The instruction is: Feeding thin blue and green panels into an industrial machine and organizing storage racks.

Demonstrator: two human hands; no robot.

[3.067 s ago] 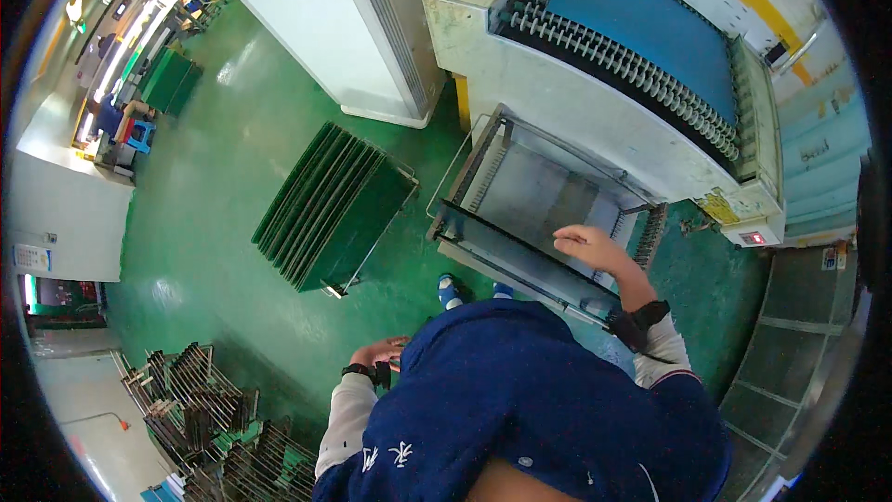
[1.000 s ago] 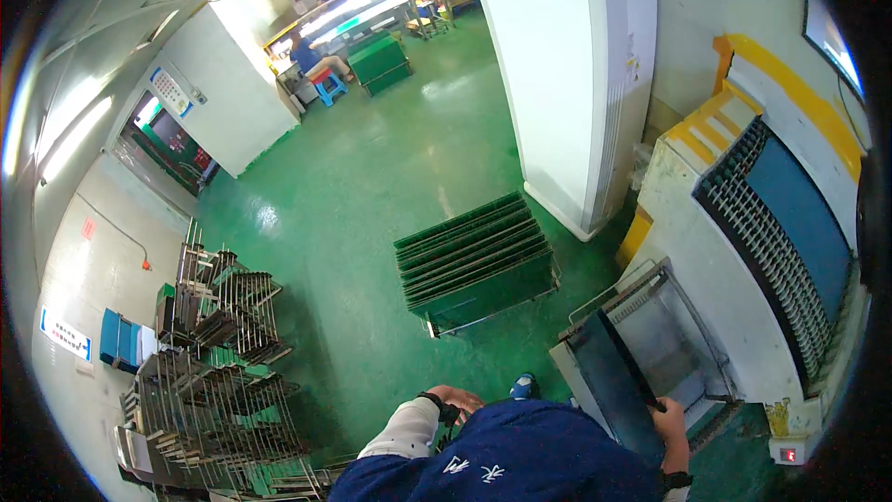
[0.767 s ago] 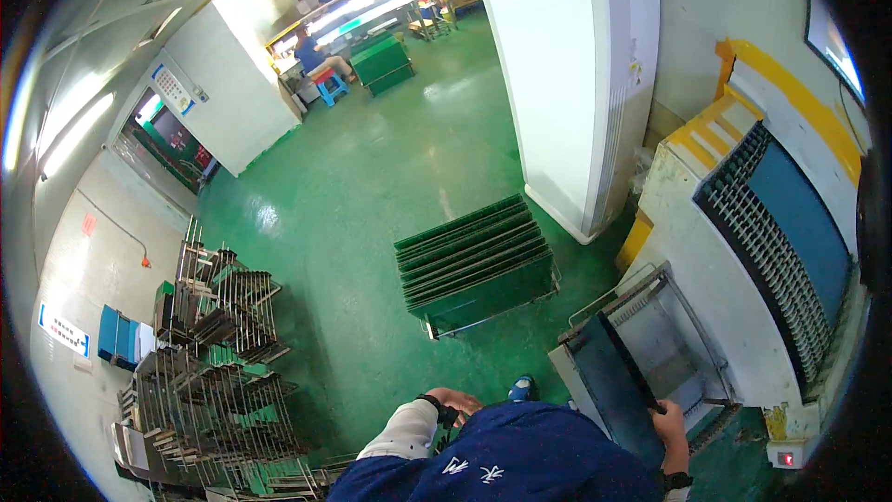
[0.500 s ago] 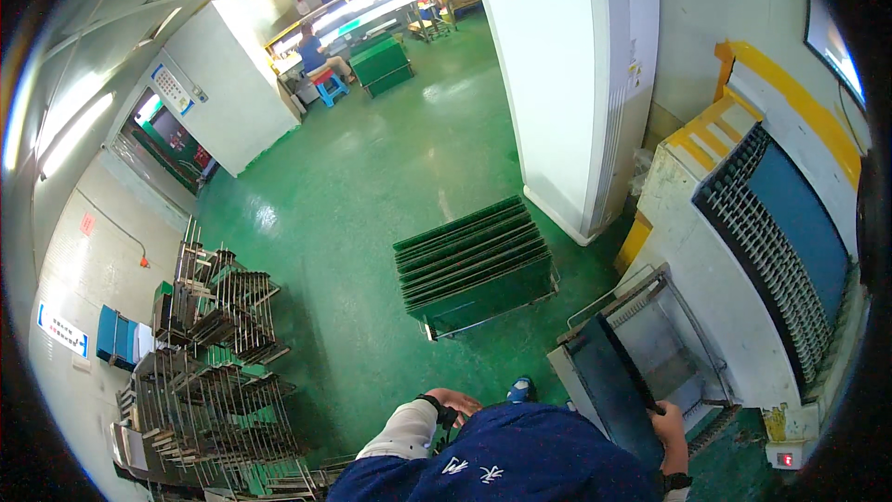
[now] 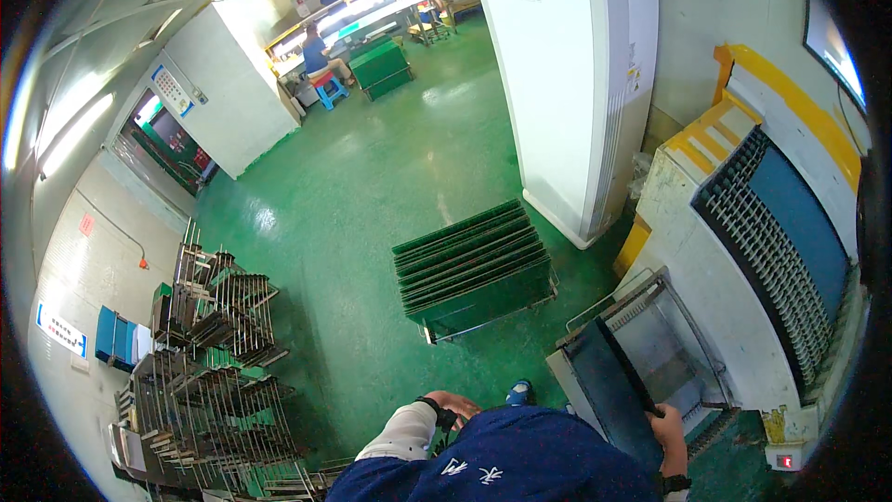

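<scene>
Fingers of right hand (image 5: 668, 429) have closed on the dark board (image 5: 606, 386), likely steadying it; left hand's (image 5: 453, 405), cannot tell

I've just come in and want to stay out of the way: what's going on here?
The person's right hand holds the edge of a flat dark blue panel, which stands tilted at a grey metal rack beside a white roller machine. The left hand is near the waist; whether it holds anything is unclear. A row of dark green panels stands on the green floor.
</scene>
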